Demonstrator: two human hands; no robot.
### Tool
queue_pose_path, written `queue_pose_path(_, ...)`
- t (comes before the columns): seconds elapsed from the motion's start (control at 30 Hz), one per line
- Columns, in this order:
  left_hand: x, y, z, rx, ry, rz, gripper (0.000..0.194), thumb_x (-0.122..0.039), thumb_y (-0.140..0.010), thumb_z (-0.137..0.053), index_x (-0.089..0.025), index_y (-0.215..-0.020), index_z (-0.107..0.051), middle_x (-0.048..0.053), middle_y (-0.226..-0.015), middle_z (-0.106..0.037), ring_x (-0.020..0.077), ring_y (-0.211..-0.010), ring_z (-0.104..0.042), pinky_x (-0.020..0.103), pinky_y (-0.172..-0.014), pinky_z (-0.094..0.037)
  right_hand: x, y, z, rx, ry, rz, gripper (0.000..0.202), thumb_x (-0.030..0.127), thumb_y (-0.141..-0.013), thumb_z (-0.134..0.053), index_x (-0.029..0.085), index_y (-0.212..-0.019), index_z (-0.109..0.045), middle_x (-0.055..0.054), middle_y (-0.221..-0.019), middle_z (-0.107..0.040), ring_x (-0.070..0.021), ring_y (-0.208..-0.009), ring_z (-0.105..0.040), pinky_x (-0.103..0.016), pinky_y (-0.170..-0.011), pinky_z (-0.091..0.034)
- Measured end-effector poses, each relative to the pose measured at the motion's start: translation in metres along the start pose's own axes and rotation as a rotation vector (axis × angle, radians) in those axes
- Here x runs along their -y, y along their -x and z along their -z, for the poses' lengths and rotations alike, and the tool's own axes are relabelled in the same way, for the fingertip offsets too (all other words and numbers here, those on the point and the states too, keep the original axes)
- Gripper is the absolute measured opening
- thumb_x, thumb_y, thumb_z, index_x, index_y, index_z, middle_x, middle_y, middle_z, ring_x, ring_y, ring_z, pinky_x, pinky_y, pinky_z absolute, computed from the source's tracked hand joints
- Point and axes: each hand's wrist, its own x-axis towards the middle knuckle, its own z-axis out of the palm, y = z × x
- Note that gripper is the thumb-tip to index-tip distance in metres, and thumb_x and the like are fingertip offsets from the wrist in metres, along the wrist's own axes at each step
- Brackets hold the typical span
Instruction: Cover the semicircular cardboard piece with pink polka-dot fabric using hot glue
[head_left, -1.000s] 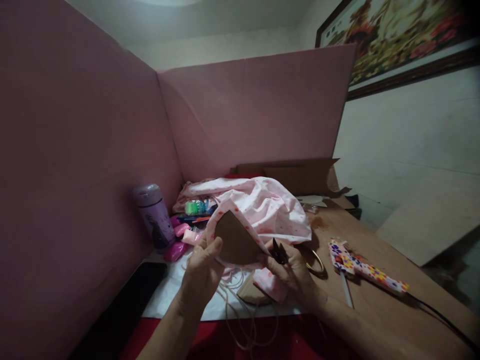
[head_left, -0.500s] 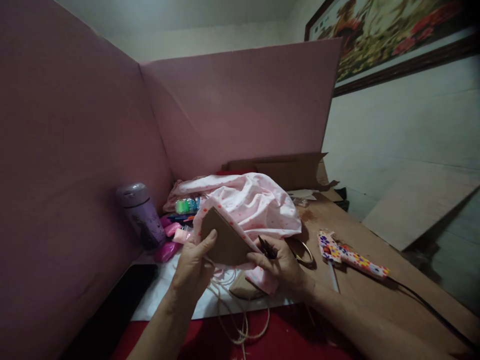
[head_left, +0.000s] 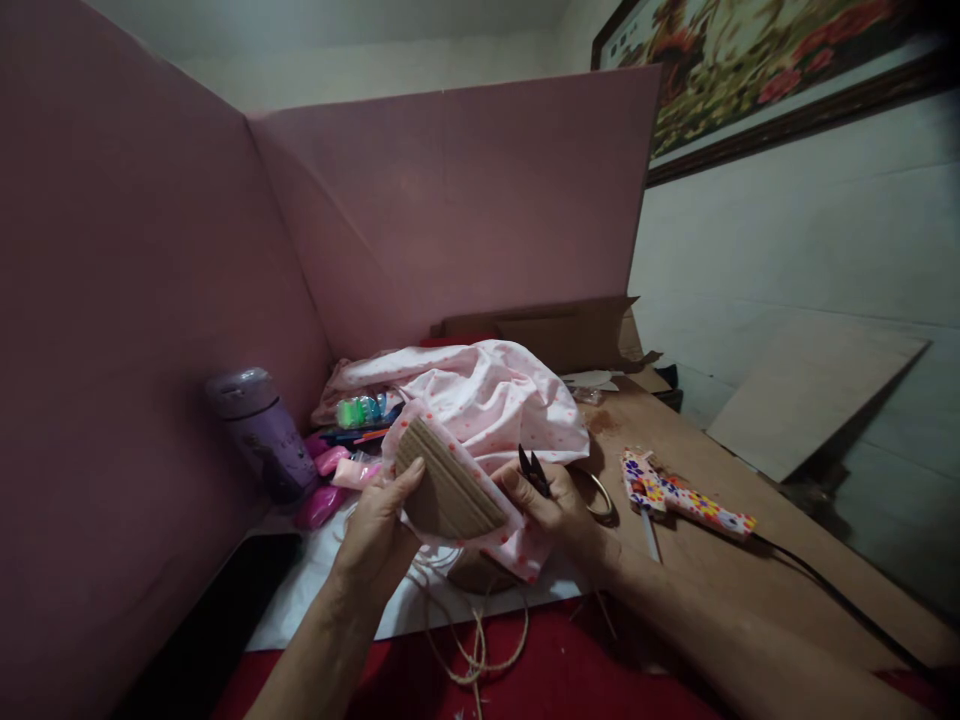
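Note:
My left hand [head_left: 386, 525] grips a piece of corrugated cardboard [head_left: 446, 485], thumb on its ridged face. Pink-dotted white fabric [head_left: 514, 518] lies behind the cardboard and shows along its edges. Dark-bladed scissors [head_left: 534, 470] are held in my right hand [head_left: 559, 510], blades pointing up and away. The fingertips of that hand are at the fabric by the cardboard's right edge. A gold-coloured loop [head_left: 602, 497] shows just beyond the hand, seemingly the scissors' handle. Below the hands are another brown piece [head_left: 480, 572], partly hidden, and loose twine [head_left: 480, 655].
Bunched pale pink fabric [head_left: 510, 385] lies behind the hands. At left stand a purple bottle [head_left: 262, 435] and several pink packets [head_left: 322, 505]. A flower-patterned glue gun [head_left: 686, 500] rests on the brown board at right, its cord trailing. Pink panels [head_left: 450, 210] enclose the back and left.
The cardboard's ridged face now shows where a smooth brown face was before. My right fingers have shifted on the fabric, and the scissors' blades stand more upright. The view has swung slightly right.

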Motion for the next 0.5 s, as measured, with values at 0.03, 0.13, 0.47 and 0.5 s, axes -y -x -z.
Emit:
queue_pose_path(0.03,0.000,0.000,-0.001,-0.001,0.001,0.000,0.024,-0.011,-0.071,-0.064,-0.014,-0.095,-0.063,0.005,-0.085,-0.070,0.0180,-0.074,-0.066,0.035,-0.073,-0.055,0.000,0.000,0.000,0.009,0.018,0.004,0.038,0.049,-0.080,-0.051,0.014,-0.070,-0.063,0.001,-0.058,-0.050,-0.0115,-0.053,-0.043,-0.024,-0.051,-0.035)
queue_pose_path(0.13,0.001,0.002,-0.004,0.001,0.005,0.005,0.030,-0.010,-0.070,-0.065,-0.016,-0.099,-0.063,0.004,-0.085,-0.070,0.0164,-0.074,-0.066,0.031,-0.071,-0.055,-0.003,0.001,-0.001,-0.025,0.088,0.032,0.033,0.047,-0.079,-0.053,0.015,-0.068,-0.057,0.003,-0.056,-0.045,-0.0100,-0.050,-0.039,-0.023,-0.049,-0.032)
queue_pose_path(0.47,0.012,0.006,-0.008,0.078,-0.030,-0.035,0.042,-0.017,-0.073,-0.064,-0.023,-0.114,-0.058,0.003,-0.097,-0.070,0.0183,-0.085,-0.065,0.028,-0.076,-0.051,0.008,0.010,-0.004,-0.129,0.431,0.328,0.008,0.016,-0.081,-0.052,0.018,-0.079,-0.059,-0.003,-0.077,-0.053,-0.0163,-0.074,-0.052,-0.027,-0.066,-0.040)
queue_pose_path(0.5,0.013,0.007,-0.008,0.095,-0.030,-0.038,0.046,-0.018,-0.073,-0.064,-0.025,-0.117,-0.056,0.003,-0.099,-0.069,0.0192,-0.087,-0.064,0.030,-0.078,-0.051,0.008,0.011,-0.004,-0.124,0.460,0.344,0.007,0.015,-0.080,-0.052,0.018,-0.081,-0.059,-0.004,-0.077,-0.053,-0.0169,-0.075,-0.052,-0.028,-0.067,-0.040)
